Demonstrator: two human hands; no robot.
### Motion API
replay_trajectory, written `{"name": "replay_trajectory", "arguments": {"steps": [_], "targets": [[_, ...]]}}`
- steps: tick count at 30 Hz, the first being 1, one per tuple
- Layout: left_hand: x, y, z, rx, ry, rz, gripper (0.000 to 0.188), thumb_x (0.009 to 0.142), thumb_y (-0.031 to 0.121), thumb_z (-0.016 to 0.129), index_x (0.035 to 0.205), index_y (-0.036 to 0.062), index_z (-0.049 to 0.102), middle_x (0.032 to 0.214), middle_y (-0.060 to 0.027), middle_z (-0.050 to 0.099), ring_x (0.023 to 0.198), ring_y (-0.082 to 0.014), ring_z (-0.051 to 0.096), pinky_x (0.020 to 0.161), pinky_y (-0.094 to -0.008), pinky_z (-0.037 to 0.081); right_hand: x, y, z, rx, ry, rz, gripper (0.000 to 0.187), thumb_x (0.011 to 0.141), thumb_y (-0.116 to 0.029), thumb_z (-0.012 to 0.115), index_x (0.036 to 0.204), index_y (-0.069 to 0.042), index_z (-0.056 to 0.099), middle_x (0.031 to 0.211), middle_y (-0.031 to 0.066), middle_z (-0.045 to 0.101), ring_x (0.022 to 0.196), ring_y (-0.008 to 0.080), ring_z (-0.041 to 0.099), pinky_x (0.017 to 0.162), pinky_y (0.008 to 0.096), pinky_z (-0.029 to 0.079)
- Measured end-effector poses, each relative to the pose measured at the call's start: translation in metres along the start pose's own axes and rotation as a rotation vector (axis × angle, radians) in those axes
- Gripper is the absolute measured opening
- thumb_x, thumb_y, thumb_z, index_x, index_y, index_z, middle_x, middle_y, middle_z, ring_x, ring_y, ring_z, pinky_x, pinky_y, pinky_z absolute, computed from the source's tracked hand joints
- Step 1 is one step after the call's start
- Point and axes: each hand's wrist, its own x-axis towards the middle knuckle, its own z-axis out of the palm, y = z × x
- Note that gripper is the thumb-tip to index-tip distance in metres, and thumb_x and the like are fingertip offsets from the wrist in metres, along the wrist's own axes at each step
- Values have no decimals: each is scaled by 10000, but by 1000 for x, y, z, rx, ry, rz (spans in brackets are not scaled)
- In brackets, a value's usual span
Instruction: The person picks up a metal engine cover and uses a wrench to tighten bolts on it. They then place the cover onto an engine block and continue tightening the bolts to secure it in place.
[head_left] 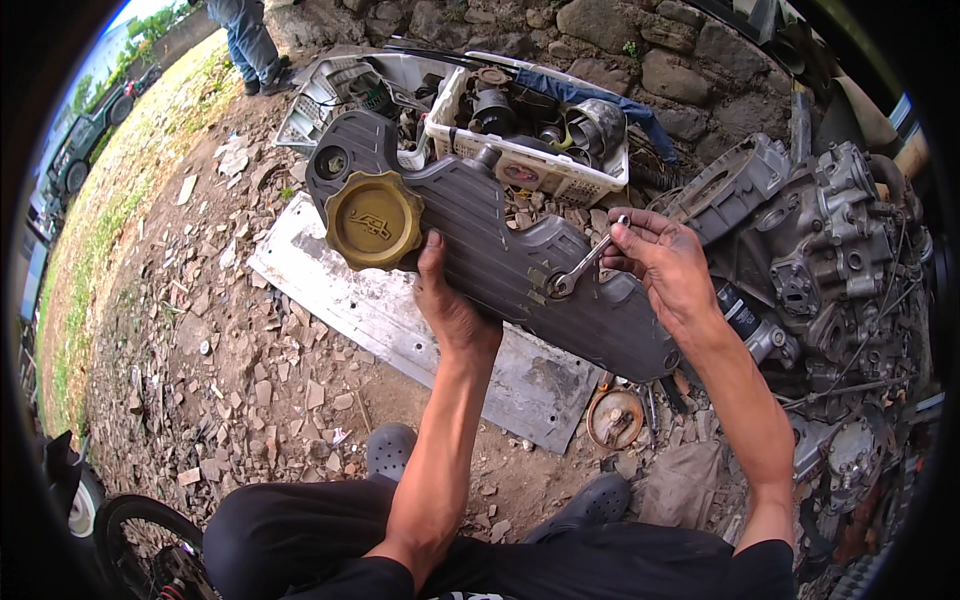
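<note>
A long dark grey engine valve cover [465, 215] is held up in front of me, slanting from upper left to lower right. A gold oil filler cap [373, 221] sits at its left end. My left hand [450, 310] grips the cover's near edge beside the cap, thumb on top. My right hand [655, 255] pinches one end of a small silver wrench [590, 265]. The wrench's other end sits around a fitting on the cover's right half. What the left fingers do under the cover is hidden.
Beneath lies a pale metal plate [335, 290] on rubble-strewn ground. Behind it stand a white basket [540, 168] of greasy parts and another white crate [300, 125]. An engine block [835, 240] is at the right. A round rusty lid [615, 418] lies near my foot. Someone's legs [250, 45] show far left.
</note>
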Motion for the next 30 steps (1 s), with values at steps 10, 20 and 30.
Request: {"name": "replay_trajectory", "arguments": {"steps": [10, 20, 30], "targets": [[-26, -23, 8, 236, 41, 195, 290, 828, 123, 816, 1035, -41, 695, 993, -49, 717, 893, -93, 631, 858, -276, 484, -31, 10, 39, -790, 39, -631, 297, 896, -44, 698, 1189, -2, 682, 1032, 196, 722, 933, 308, 723, 815, 352, 557], [-32, -30, 34, 475, 37, 335, 193, 766, 70, 818, 878, -23, 692, 780, -15, 703, 691, -55, 612, 609, -237, 492, -53, 50, 18, -992, -121, -1116, 289, 794, -53, 779, 1066, -15, 691, 976, 108, 710, 868, 287, 641, 775, 399, 522], [-25, -42, 15, 805, -245, 852, 357, 561, 181, 854, 700, 51, 552, 584, -76, 491, 495, -264, 511, 471, -357, 391, -69, 93, 2, -454, -132, -551, 199, 863, -146, 766, 982, 8, 723, 1004, 105, 600, 880, 176, 564, 792, 327, 475]]}}
